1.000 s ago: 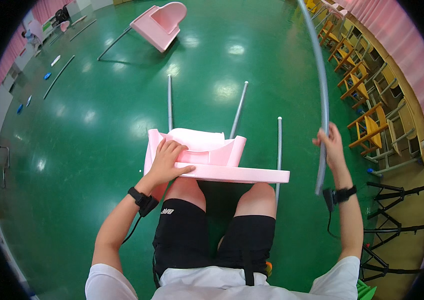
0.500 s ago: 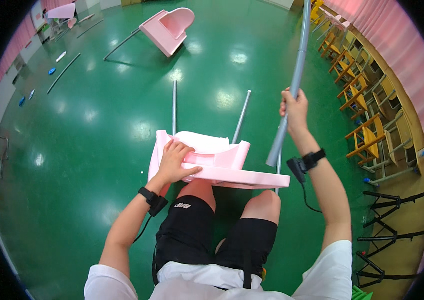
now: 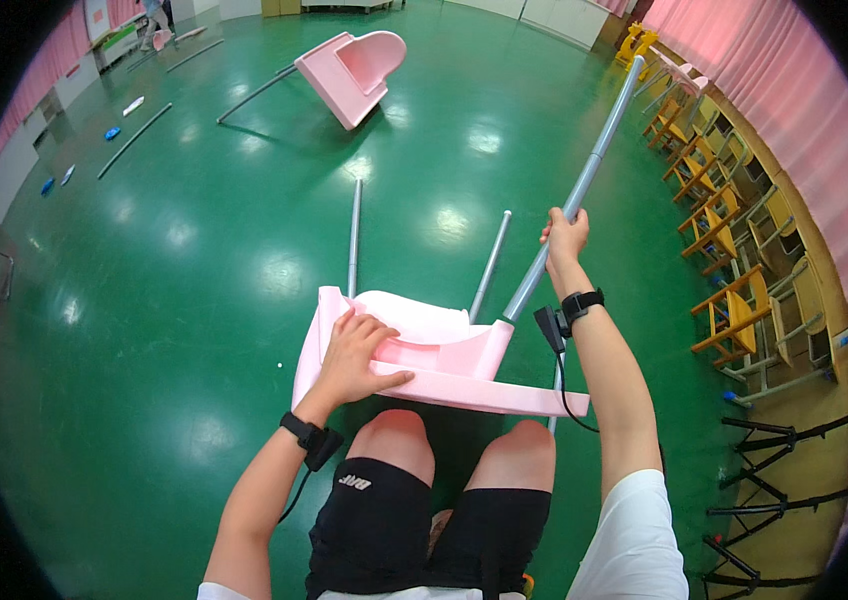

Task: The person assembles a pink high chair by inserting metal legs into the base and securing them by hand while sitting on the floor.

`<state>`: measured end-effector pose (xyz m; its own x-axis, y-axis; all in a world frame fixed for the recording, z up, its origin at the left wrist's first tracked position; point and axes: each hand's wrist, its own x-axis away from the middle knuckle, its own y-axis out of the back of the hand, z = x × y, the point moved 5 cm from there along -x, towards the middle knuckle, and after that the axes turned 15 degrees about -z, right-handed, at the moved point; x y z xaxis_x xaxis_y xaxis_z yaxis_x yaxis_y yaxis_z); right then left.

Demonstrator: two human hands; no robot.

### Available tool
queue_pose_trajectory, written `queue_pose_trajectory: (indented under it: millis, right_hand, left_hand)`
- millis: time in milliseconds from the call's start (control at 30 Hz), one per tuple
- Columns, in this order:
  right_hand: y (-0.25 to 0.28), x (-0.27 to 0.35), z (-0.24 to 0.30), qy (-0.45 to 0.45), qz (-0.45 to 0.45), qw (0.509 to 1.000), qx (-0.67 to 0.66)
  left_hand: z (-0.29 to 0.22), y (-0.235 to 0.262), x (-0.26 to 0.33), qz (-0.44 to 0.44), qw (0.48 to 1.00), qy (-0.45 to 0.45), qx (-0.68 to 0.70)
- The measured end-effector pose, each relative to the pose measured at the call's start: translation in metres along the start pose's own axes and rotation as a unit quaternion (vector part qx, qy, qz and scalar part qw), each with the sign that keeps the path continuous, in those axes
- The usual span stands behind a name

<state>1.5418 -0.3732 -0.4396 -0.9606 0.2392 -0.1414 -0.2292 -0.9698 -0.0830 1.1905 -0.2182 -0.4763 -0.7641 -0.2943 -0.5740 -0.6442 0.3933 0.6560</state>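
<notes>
Pink chair seat point(image 3: 444, 365) lies upside down across the person's knees, near centre of view, its flat edge running left to right just above the thighs.

Left hand point(image 3: 356, 355) rests open on the seat's left part, fingers spread and pressing down on the pink plastic, thumb pointing right along the edge.

Right hand point(image 3: 566, 238) is closed around a long grey pole point(image 3: 584, 185), gripping it approx. mid-length. Pole's long axis runs diagonal: low end at the seat's right side, near the moulded socket, top end pointing far and right toward the row of yellow chairs point(image 3: 734, 260). Can't tell if the low end is fully seated in the socket.

Two more grey legs point(image 3: 354, 235) already stick out of the seat's far side, pointing away from the person, w/ a slight spread between them; the right one point(image 3: 491, 265) leans a bit rightward.

Floor point(image 3: 194, 300) is glossy green. Far off, centre-left, a second pink seat point(image 3: 354, 70) lies tipped on the floor w/ one leg attached. Loose grey poles point(image 3: 134, 140) lie far left, well apart from the person. Black stands point(image 3: 784, 470) at near right.
</notes>
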Motion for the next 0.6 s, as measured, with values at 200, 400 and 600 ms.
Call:
queue_pose_trajectory:
  millis: [200, 400, 600]
  right_hand:
    - [0.003, 0.004, -0.012, 0.016, 0.012, 0.996, 0.087]
    - [-0.01, 0.01, -0.008, 0.026, 0.055, 0.996, 0.071]
    - [-0.025, 0.021, -0.015, -0.011, 0.08, 0.993, 0.09]
  left_hand:
    - [0.002, -0.002, -0.001, 0.002, 1.0, 0.006, -0.002]
    - [0.0, -0.002, -0.001, 0.003, 1.0, 0.007, -0.008]
    - [-0.001, -0.002, -0.001, 0.004, 1.0, 0.013, -0.016]
